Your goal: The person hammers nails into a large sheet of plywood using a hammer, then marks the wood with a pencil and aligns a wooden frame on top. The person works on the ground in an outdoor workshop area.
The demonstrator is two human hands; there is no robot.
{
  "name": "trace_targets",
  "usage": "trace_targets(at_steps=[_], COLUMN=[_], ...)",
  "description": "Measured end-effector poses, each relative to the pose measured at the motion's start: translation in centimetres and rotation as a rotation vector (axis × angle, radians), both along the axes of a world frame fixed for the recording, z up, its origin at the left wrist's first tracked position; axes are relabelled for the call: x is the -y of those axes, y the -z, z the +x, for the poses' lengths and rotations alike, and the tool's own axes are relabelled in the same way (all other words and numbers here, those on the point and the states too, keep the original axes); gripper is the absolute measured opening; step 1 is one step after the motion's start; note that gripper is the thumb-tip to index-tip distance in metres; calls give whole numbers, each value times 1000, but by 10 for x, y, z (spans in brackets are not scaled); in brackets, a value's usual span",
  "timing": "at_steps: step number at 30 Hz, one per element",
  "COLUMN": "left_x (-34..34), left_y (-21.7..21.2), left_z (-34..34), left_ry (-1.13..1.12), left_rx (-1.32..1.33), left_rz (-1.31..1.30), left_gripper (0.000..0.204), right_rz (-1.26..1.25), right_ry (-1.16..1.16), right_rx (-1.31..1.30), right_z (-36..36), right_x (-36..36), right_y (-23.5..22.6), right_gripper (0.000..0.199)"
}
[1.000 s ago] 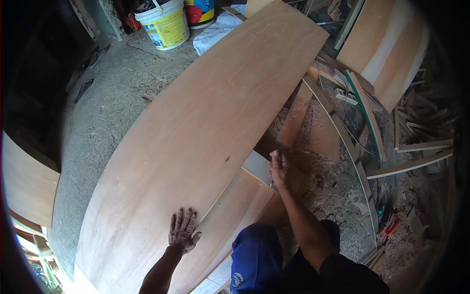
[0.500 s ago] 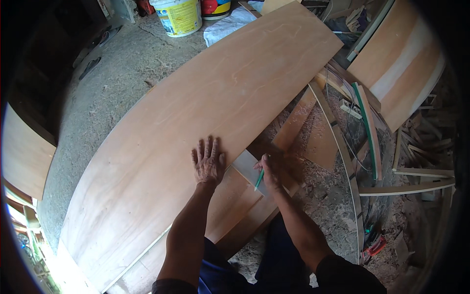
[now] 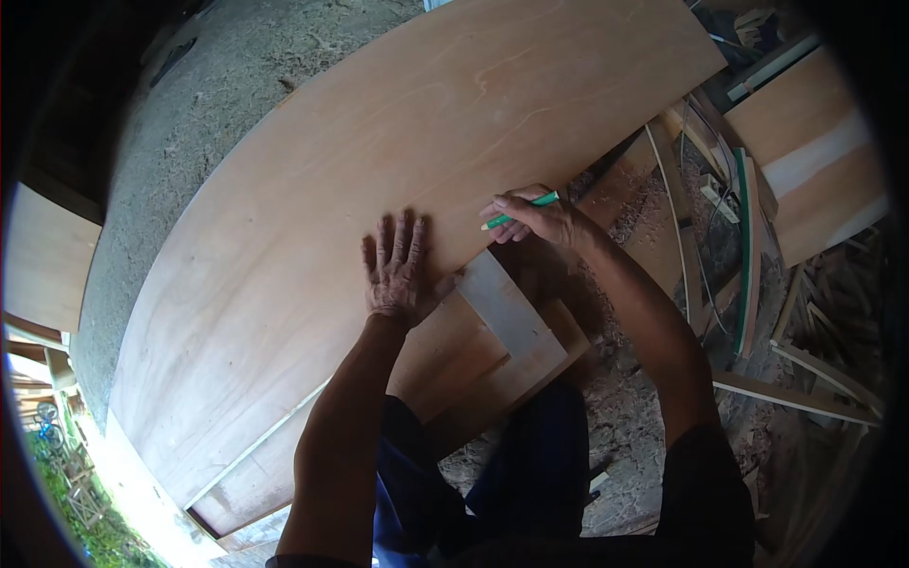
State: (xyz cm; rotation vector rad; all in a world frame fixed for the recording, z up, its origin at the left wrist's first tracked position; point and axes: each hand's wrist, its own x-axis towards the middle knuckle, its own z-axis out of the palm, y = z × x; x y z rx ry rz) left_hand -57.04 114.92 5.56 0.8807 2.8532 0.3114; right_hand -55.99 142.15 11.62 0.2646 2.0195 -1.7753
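A large light-brown plywood sheet (image 3: 312,208) spans the view, its far-left edge curved. My left hand (image 3: 398,270) lies flat on it near the edge closest to me, fingers spread. Over that same edge, to the right, my right hand (image 3: 535,220) grips a green pencil (image 3: 521,211), its pale tip pointing left above the sheet. Whether the tip touches the wood I cannot tell. Just below my right hand lies a pale flat strip (image 3: 511,308) with an L-shaped outline. It rests on brown boards (image 3: 445,355) beside the sheet's near edge.
Curved wooden strips, one with a green edge (image 3: 743,251), lie to the right. Another plywood panel (image 3: 805,156) leans at the upper right, with scrap wood (image 3: 843,308) below it. A thin cable (image 3: 696,256) runs among the strips. Rough concrete floor (image 3: 227,104) shows at upper left.
My right hand has lifted away from the pale strip and moved up toward the sheet's edge, still with the pencil. My left hand stays flat. The whole view has shifted.
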Motion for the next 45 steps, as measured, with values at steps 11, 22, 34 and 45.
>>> trace_targets(at_steps=[11,22,34,45], left_x=[-5,-5,-7,-6], left_y=[7,9,7,6], left_z=[1,2,2,1], left_ry=[8,12,6,6], left_rx=[-64,-74,-64,-70], left_rz=[-27,-22,-36,-15], left_gripper=[102,102,103,103], right_rz=[283,293,349,287], right_ry=[-441,-461,-423,-351], right_rx=[-277,-245,-302,-400], right_z=[-13,-12,-9,-4], right_x=[-16,-15,-13,-13], right_y=[52,53,48,56], right_gripper=[19,24,22,21])
